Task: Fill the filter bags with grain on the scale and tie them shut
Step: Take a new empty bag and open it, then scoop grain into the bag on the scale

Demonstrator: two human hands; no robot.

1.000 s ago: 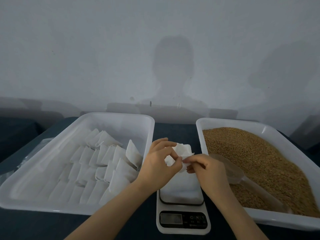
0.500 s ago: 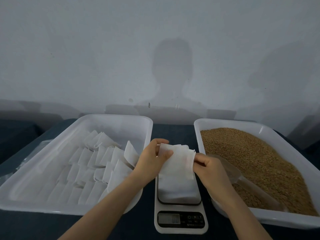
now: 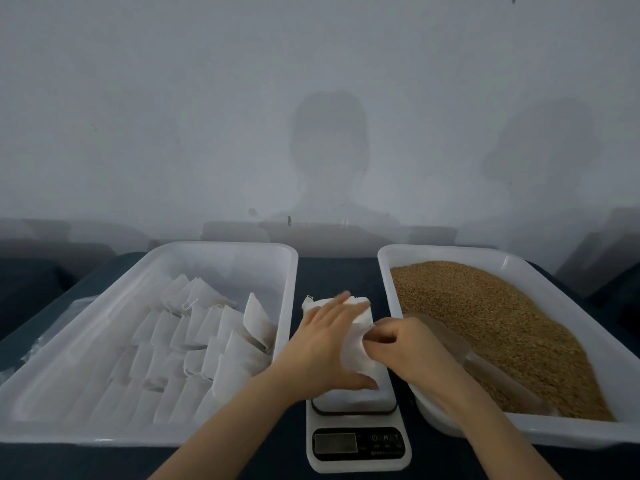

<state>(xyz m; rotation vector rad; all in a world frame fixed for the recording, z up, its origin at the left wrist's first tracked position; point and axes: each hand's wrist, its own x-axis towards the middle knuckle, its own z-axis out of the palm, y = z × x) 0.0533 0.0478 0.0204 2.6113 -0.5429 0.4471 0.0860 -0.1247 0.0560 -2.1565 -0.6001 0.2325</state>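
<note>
Pressing our left hand (image 3: 325, 344) flat, fingers straight, on the filter bag (image 3: 362, 311) over the scale (image 3: 360, 445), we pinch its right edge with the curled fingers of our right hand (image 3: 401, 344).

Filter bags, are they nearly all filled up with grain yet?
Not nearly. Done: nothing I can see; the bags in the white tray look flat and unfilled. In hand: one filter bag over the scale, left hand flat on it, right hand pinching its edge. To do: scooping grain in with the scoop, weighing, tying, then the rest.
</note>
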